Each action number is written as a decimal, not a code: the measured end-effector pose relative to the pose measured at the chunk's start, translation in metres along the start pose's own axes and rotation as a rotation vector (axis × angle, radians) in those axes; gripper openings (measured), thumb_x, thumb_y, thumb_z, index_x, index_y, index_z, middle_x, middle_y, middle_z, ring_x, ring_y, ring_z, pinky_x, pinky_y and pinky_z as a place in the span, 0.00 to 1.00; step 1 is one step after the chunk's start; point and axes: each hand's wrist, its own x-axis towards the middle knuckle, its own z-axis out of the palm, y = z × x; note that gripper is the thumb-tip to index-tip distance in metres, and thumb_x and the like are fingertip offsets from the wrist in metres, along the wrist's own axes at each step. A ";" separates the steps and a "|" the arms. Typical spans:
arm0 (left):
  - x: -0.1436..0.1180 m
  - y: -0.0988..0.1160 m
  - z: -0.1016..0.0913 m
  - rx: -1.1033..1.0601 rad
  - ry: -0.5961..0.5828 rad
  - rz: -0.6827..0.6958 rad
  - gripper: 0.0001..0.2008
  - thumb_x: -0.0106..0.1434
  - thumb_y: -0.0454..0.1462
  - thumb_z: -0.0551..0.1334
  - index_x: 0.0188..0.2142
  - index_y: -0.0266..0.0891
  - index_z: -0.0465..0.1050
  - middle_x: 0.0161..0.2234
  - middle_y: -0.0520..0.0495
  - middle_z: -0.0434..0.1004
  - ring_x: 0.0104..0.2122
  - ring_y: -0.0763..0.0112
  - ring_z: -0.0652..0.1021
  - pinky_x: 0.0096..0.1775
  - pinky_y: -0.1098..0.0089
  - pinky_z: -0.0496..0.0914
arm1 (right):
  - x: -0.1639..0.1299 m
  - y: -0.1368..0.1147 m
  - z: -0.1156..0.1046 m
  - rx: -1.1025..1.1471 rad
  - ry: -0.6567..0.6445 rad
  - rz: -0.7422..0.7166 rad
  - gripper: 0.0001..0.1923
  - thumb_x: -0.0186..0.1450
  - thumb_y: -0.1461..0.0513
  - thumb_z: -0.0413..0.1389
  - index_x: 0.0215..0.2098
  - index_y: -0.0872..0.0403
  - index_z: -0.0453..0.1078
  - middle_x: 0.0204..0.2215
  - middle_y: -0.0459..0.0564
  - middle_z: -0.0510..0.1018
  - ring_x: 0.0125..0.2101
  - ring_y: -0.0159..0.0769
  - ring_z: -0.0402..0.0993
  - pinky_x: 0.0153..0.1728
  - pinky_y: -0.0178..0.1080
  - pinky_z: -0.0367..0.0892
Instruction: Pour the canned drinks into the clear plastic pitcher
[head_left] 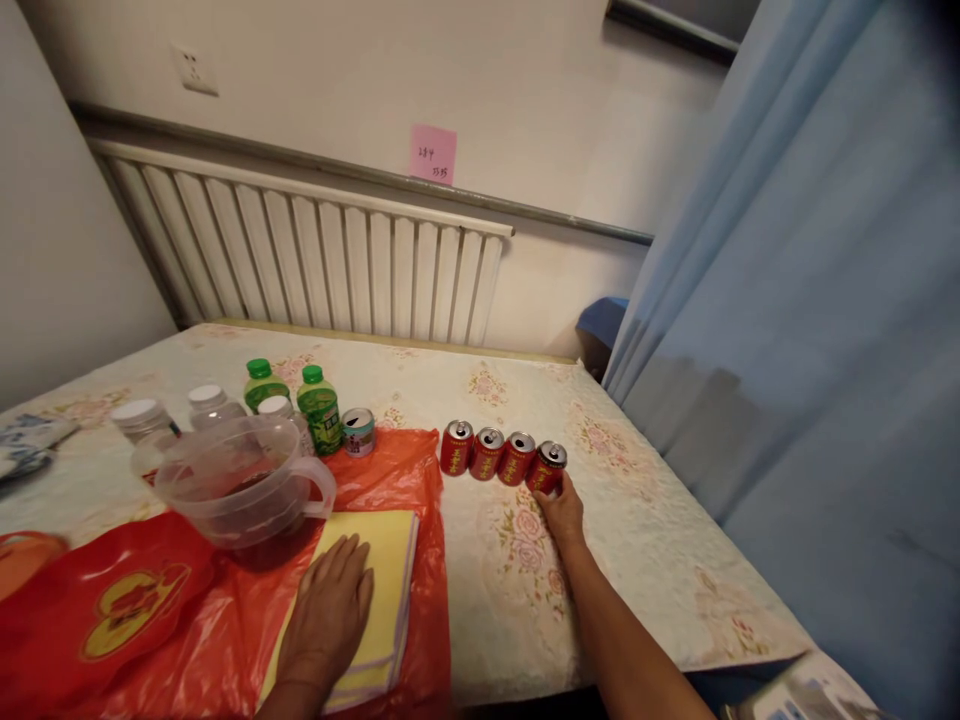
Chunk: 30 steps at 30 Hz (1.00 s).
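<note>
Flat on a stack of yellow cloths point(379, 590) rests my left hand point(330, 605), its fingers stretched out. My right hand point(562, 512) grips the lower part of the rightmost red drink can point(548, 464). That can stands at the end of a row with several alike; its neighbours are a red can point(517, 460), another can point(487, 456) and the leftmost can point(457, 450). All are upright and close together. The fingertips of my right hand are partly hidden by the can. Under the yellow stack lies a red plastic sheet point(431, 620).
Left of my left hand are a clear plastic jug point(225, 490) and a red tray point(52, 620). Behind them stand green-capped bottles point(321, 415), white-lidded jars point(214, 405) and a small tin point(358, 433). A blue curtain point(810, 280) hangs along the right; a radiator point(330, 250) lines the wall.
</note>
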 end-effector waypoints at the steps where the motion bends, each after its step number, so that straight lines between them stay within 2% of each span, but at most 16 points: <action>1: 0.000 0.000 -0.001 0.001 -0.002 -0.002 0.20 0.67 0.39 0.50 0.51 0.34 0.73 0.55 0.37 0.74 0.56 0.53 0.72 0.56 0.52 0.63 | 0.000 0.002 0.001 0.012 0.002 0.001 0.32 0.49 0.55 0.61 0.52 0.54 0.68 0.44 0.55 0.80 0.42 0.47 0.76 0.45 0.43 0.69; 6: 0.000 0.002 -0.003 -0.004 -0.014 -0.023 0.19 0.66 0.39 0.51 0.50 0.35 0.73 0.55 0.38 0.74 0.56 0.54 0.72 0.57 0.53 0.63 | -0.007 0.011 0.002 0.063 0.012 0.031 0.37 0.49 0.55 0.60 0.57 0.56 0.64 0.52 0.59 0.76 0.49 0.47 0.75 0.51 0.44 0.68; 11: 0.000 0.002 -0.003 -0.038 -0.004 -0.029 0.18 0.66 0.38 0.51 0.50 0.35 0.73 0.54 0.37 0.75 0.56 0.53 0.72 0.56 0.52 0.64 | -0.024 0.011 -0.002 0.057 0.052 0.117 0.37 0.51 0.54 0.59 0.58 0.60 0.64 0.51 0.63 0.76 0.49 0.49 0.75 0.50 0.47 0.69; 16: -0.002 0.001 -0.003 -0.063 0.011 -0.031 0.18 0.66 0.38 0.52 0.50 0.34 0.73 0.54 0.37 0.75 0.56 0.54 0.72 0.57 0.53 0.63 | -0.050 -0.003 -0.009 0.052 0.075 0.156 0.35 0.53 0.53 0.57 0.56 0.62 0.66 0.48 0.65 0.78 0.46 0.51 0.77 0.49 0.48 0.70; 20: -0.004 0.001 -0.003 -0.060 0.019 -0.035 0.18 0.66 0.37 0.52 0.50 0.35 0.74 0.53 0.38 0.76 0.56 0.55 0.72 0.57 0.53 0.63 | -0.074 -0.026 -0.006 0.082 0.055 0.135 0.31 0.55 0.52 0.56 0.52 0.61 0.69 0.41 0.61 0.81 0.41 0.49 0.79 0.45 0.47 0.73; 25: -0.007 0.001 0.001 -0.029 0.038 -0.032 0.17 0.65 0.36 0.53 0.50 0.35 0.74 0.53 0.39 0.76 0.56 0.55 0.72 0.57 0.54 0.63 | -0.091 -0.074 0.026 0.178 -0.069 0.035 0.24 0.56 0.55 0.56 0.48 0.58 0.72 0.37 0.57 0.82 0.37 0.46 0.80 0.42 0.45 0.74; 30: -0.011 -0.001 0.006 -0.034 0.053 -0.034 0.18 0.65 0.35 0.53 0.51 0.36 0.73 0.54 0.39 0.75 0.56 0.55 0.72 0.57 0.53 0.63 | -0.085 -0.135 0.083 0.288 -0.241 -0.108 0.19 0.57 0.56 0.57 0.45 0.55 0.73 0.38 0.55 0.82 0.38 0.45 0.80 0.41 0.45 0.75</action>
